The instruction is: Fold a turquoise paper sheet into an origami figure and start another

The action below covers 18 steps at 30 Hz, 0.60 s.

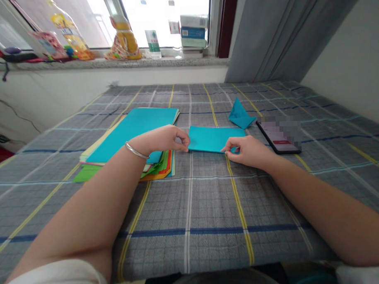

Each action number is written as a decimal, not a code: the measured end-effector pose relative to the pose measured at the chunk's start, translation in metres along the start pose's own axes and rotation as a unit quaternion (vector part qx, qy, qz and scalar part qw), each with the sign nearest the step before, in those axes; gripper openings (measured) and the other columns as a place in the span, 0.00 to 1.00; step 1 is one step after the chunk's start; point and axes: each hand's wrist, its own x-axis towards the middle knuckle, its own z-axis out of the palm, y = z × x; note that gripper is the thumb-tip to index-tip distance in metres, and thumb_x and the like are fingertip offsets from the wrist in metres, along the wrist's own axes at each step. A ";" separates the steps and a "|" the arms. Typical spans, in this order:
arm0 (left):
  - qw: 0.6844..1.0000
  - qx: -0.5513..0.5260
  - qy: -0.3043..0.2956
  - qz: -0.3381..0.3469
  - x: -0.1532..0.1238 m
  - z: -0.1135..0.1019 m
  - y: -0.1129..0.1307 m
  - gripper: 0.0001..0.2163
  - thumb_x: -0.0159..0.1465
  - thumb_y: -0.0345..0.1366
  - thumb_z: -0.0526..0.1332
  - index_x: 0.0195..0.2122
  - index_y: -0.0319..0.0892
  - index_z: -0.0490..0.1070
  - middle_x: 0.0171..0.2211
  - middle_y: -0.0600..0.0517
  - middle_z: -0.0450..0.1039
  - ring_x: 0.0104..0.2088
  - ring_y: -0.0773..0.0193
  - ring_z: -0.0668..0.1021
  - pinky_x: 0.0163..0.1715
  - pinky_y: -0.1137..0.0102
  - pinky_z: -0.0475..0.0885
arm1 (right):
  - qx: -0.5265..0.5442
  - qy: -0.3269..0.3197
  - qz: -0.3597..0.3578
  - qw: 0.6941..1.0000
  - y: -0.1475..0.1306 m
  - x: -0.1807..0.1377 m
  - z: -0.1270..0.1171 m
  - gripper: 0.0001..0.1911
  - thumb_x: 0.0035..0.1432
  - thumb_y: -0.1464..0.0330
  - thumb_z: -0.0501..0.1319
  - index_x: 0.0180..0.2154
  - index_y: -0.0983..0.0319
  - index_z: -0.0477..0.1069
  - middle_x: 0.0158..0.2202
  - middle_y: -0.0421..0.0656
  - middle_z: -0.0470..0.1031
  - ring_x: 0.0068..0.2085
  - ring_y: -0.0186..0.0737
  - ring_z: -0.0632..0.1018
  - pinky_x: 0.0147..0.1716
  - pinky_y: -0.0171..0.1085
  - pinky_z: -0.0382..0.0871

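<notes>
A folded teal sheet of paper (212, 138) lies flat on the checked grey cloth (210, 199). My left hand (163, 138), with a silver bangle on the wrist, pinches the sheet's left edge between thumb and fingers. My right hand (247, 150) pinches the sheet's lower right corner, fingers curled. Left of the sheet lies a stack of coloured paper (130, 140) with a teal sheet on top. A folded teal paper shape (240, 114) stands behind the sheet to the right.
A phone (278, 134) lies right of the sheet, screen up. The window sill (112, 63) at the back carries bottles, snack packets and a pile of small boxes (193, 34). A grey curtain (281, 31) hangs at the back right.
</notes>
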 end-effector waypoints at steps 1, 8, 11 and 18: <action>1.000 -0.007 -0.021 -0.013 -0.001 -0.002 0.001 0.09 0.61 0.43 0.62 0.30 0.45 0.77 0.29 0.57 0.77 0.31 0.68 0.77 0.33 0.74 0.67 | -0.003 -0.008 -0.005 1.000 0.001 0.000 0.000 0.04 0.54 0.68 0.62 0.32 0.56 0.76 0.36 0.37 0.82 0.34 0.38 0.79 0.33 0.36 0.68; 0.997 -0.015 0.016 -0.072 -0.005 -0.008 0.007 0.09 0.60 0.42 0.60 0.31 0.41 0.72 0.30 0.55 0.74 0.31 0.67 0.74 0.33 0.73 0.66 | -0.072 -0.033 -0.019 0.997 -0.002 -0.001 0.000 0.06 0.56 0.66 0.60 0.34 0.56 0.75 0.38 0.39 0.82 0.35 0.41 0.79 0.33 0.38 0.68; 0.994 -0.011 0.071 -0.080 0.001 0.001 0.015 0.13 0.65 0.45 0.55 0.39 0.41 0.73 0.36 0.52 0.76 0.36 0.64 0.75 0.38 0.71 0.68 | -0.122 -0.038 -0.076 0.989 -0.006 -0.003 -0.002 0.09 0.57 0.67 0.58 0.38 0.56 0.75 0.41 0.41 0.81 0.40 0.44 0.80 0.36 0.39 0.70; 0.964 0.223 0.059 -0.133 0.014 0.047 0.038 0.21 0.69 0.49 0.54 0.59 0.46 0.68 0.62 0.43 0.65 0.62 0.45 0.67 0.64 0.46 0.51 | -0.131 -0.117 -0.113 0.978 0.019 -0.004 -0.018 0.27 0.52 0.69 0.61 0.55 0.59 0.70 0.62 0.49 0.68 0.60 0.53 0.71 0.58 0.50 0.65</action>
